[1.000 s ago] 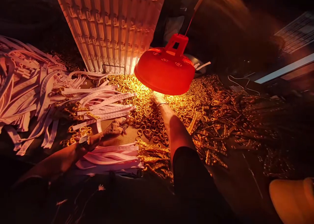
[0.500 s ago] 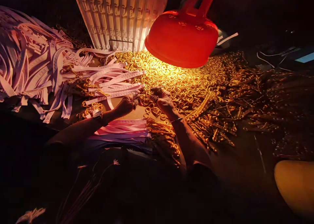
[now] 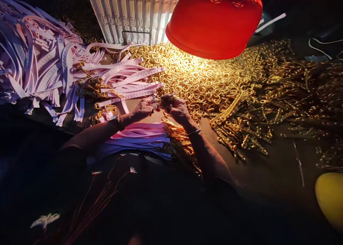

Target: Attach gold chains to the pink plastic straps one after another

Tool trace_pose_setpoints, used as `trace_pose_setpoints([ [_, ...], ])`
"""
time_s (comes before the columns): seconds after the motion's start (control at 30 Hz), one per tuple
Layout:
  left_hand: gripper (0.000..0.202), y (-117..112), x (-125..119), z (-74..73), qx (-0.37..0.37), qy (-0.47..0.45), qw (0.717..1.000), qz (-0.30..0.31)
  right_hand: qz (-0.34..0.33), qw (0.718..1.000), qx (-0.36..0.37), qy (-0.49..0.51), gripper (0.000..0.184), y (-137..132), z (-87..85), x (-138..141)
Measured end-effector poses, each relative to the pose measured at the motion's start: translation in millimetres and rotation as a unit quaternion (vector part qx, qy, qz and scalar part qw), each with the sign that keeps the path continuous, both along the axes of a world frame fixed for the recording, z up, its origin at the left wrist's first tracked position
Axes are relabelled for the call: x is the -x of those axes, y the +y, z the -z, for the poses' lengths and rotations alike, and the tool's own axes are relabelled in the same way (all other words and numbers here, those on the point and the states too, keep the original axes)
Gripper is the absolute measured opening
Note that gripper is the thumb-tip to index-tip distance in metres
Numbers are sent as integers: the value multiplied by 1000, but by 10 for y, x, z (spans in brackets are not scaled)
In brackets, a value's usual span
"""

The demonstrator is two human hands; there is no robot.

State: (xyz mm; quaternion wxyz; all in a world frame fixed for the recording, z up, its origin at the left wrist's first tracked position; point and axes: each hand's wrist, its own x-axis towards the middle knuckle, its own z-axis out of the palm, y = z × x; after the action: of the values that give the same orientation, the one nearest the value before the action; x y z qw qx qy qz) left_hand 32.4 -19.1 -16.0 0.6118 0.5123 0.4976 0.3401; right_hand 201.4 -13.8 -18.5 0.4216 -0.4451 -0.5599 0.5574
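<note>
My left hand (image 3: 143, 108), with a wristwatch (image 3: 114, 118), and my right hand (image 3: 175, 109), with a thin bangle (image 3: 194, 132), meet at the fingertips on a bare tabletop. The left fingers pinch a small pale item, too small to name. The right fingers are curled around what looks like a gold ring. A heap of gold rings (image 3: 193, 77) lies just beyond my hands. Printed pale pink plastic strips (image 3: 128, 87) lie to the left and under my left forearm. Gold chains (image 3: 268, 102) spread to the right.
A red plastic lamp shade (image 3: 214, 23) hangs low over the rings. Behind it stands a ribbed white panel (image 3: 131, 12). A white cable (image 3: 321, 46) lies at the far right, and a rounded yellow object (image 3: 331, 198) sits at the lower right corner. Flower-printed dark cloth covers my lap.
My hands have come together from apart, the left moving up and right. The view has tilted down, so the lamp shade sits higher and further right in the picture.
</note>
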Motion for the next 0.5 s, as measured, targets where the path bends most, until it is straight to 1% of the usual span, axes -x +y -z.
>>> trace_pose_setpoints([
  [0.1, 11, 6, -13, 5, 15, -12, 1000, -2, -8, 1000, -2, -12, 37, 27, 7, -11],
  [0.2, 11, 2, -23, 17, -8, -24, 1000, -6, -19, 1000, 18, -1, 41, 51, 18, -23],
  [0.3, 13, -9, -31, 46, -26, -14, 1000, -9, -32, 999, 31, -5, 41, 63, 1, -47],
  [0.4, 12, -24, -31, 70, -35, -1, 999, 4, -48, 998, 35, -22, 41, 57, -39, -77],
  [0.5, 9, -32, -17, 60, -46, -3, 999, 16, -56, 997, 51, -27, 44, 32, -52, -85],
])
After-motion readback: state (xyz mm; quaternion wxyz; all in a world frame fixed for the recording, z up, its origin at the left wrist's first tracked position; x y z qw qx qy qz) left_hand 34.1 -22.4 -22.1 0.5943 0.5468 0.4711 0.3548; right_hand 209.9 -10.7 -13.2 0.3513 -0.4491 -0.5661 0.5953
